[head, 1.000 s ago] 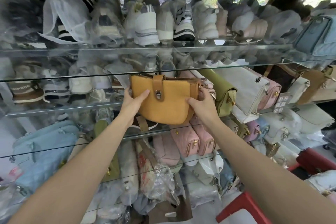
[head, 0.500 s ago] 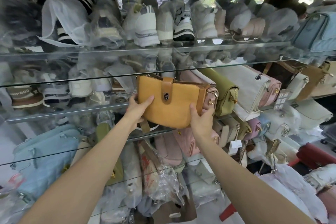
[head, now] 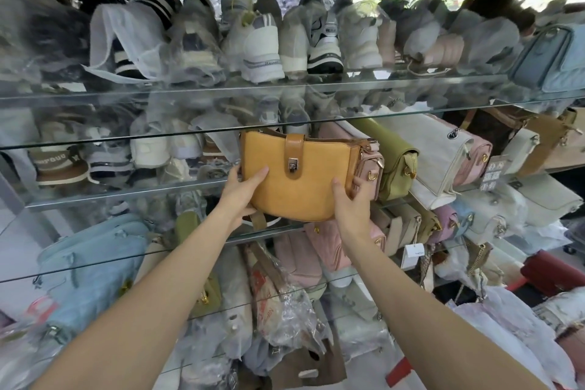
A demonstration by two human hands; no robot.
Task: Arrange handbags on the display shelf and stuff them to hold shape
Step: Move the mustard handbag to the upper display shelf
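Both hands grip the mustard handbag (head: 300, 174) between them; left hand (head: 242, 196), right hand (head: 351, 203).

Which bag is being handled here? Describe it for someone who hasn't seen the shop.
On the middle glass shelf, left end of the handbag row, is the mustard bag gripped by both hands. Unlike the pink bag beside it, it has a brown strap with a silver clasp.

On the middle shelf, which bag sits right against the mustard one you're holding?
The small pink bag with gold hardware, pressed against the right end of the mustard bag. The olive green bag stands one place further right.
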